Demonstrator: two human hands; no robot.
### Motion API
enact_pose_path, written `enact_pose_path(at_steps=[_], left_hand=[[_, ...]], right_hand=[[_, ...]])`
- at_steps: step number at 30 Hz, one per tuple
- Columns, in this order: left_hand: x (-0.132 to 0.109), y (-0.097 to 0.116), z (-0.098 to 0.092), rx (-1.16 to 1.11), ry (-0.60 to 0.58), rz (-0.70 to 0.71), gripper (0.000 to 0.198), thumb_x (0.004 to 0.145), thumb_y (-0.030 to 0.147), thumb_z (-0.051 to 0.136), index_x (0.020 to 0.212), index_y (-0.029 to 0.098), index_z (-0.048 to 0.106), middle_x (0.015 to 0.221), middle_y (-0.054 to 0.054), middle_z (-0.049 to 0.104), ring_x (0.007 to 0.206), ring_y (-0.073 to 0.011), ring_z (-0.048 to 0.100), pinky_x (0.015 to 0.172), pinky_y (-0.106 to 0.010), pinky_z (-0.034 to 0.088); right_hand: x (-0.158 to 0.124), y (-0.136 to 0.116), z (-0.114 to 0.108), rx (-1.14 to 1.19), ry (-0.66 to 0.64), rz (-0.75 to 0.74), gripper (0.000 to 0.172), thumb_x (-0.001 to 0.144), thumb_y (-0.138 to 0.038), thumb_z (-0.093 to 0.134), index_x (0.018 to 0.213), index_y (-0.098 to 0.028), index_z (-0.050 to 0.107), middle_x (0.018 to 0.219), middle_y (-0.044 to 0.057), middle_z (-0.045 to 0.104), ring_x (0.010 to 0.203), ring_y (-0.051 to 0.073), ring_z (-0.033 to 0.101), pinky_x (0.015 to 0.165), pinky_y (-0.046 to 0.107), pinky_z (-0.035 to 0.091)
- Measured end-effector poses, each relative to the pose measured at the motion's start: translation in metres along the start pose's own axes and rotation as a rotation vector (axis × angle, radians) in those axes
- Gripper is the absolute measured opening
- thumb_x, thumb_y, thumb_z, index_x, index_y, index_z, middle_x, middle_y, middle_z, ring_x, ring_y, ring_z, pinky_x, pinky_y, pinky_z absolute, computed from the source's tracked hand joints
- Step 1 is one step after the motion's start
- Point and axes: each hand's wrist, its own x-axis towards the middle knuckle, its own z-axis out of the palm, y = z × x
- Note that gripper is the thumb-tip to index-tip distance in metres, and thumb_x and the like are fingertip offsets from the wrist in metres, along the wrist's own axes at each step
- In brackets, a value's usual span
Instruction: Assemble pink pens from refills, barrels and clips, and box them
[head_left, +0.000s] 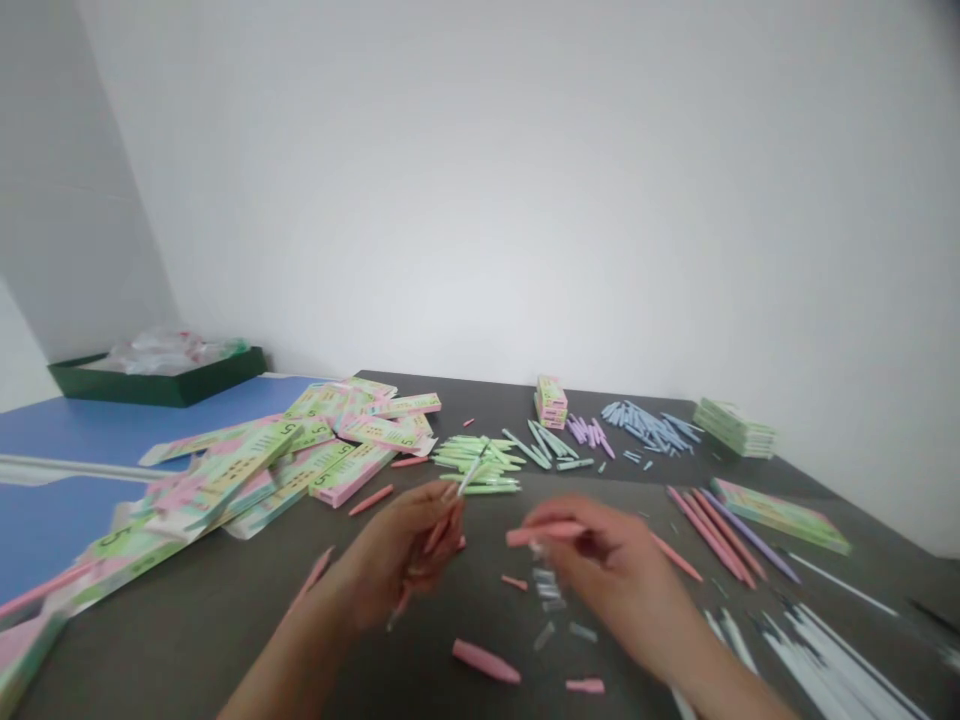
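My left hand (409, 540) is closed round a thin white pen refill (471, 470) that points up and away. Coral-pink pieces also show between its fingers, partly hidden. To its right, my right hand (600, 560), slightly blurred, pinches a coral-pink pen barrel (544, 534) lying nearly level. The two hands are apart. Below them on the table lie a pink pen barrel (486, 662), a short pink pen piece (585, 686) and a small pink tip (514, 582). Several small clear tubes (550, 590) lie beside my right hand.
Printed pen boxes (255, 470) are heaped at the left. Green barrels (480, 460), purple pieces (590, 434) and blue barrels (651, 428) lie farther back. White refills (817, 655) spread at the lower right. A green tray (157, 385) stands back left.
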Motion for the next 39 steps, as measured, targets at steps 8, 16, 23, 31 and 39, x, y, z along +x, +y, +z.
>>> enact_pose_path(at_steps=[8, 16, 23, 31, 39], left_hand=[[0.004, -0.033, 0.032, 0.167, -0.091, -0.220, 0.031, 0.080, 0.046, 0.055, 0.065, 0.020, 0.048, 0.046, 0.010, 0.037, 0.034, -0.0040, 0.020, 0.043, -0.020, 0.041], [0.004, -0.039, 0.038, 0.235, -0.116, -0.285, 0.029, 0.082, 0.046, 0.052, 0.066, 0.021, 0.050, 0.049, 0.010, 0.038, 0.038, -0.0057, 0.023, 0.075, -0.042, 0.050], [0.005, -0.039, 0.042, 0.285, -0.141, -0.285, 0.033, 0.081, 0.051, 0.052, 0.067, 0.021, 0.049, 0.050, 0.009, 0.039, 0.040, -0.0063, 0.023, 0.073, -0.037, 0.049], [0.005, -0.045, 0.041, 0.291, -0.107, -0.299, 0.038, 0.082, 0.059, 0.044, 0.076, 0.022, 0.053, 0.050, 0.010, 0.041, 0.037, -0.0055, 0.025, 0.066, -0.031, 0.047], [0.005, -0.044, 0.044, 0.278, -0.095, -0.343, 0.030, 0.079, 0.048, 0.058, 0.070, 0.020, 0.054, 0.049, 0.010, 0.038, 0.039, -0.0047, 0.026, 0.066, -0.028, 0.046]], right_hand=[[-0.008, 0.030, -0.050, 0.570, 0.131, 0.084, 0.021, 0.079, -0.035, 0.066, 0.090, -0.017, 0.063, 0.086, 0.006, 0.072, 0.051, 0.007, 0.055, 0.059, 0.024, 0.048], [-0.011, 0.034, -0.045, 0.590, 0.038, 0.074, 0.022, 0.083, -0.038, 0.061, 0.087, -0.016, 0.056, 0.082, 0.008, 0.073, 0.048, 0.006, 0.055, 0.053, 0.020, 0.047], [-0.009, 0.036, -0.038, 0.558, -0.013, 0.041, 0.024, 0.079, -0.038, 0.064, 0.082, -0.015, 0.058, 0.071, 0.005, 0.071, 0.046, 0.008, 0.053, 0.047, 0.020, 0.047], [-0.015, 0.047, -0.017, 0.557, -0.142, 0.188, 0.025, 0.072, -0.037, 0.071, 0.079, -0.015, 0.063, 0.065, 0.002, 0.067, 0.054, 0.010, 0.058, 0.050, 0.020, 0.047], [-0.015, 0.043, -0.022, 0.500, -0.086, 0.127, 0.024, 0.075, -0.038, 0.067, 0.081, -0.014, 0.064, 0.065, 0.001, 0.066, 0.049, 0.008, 0.054, 0.048, 0.019, 0.045]])
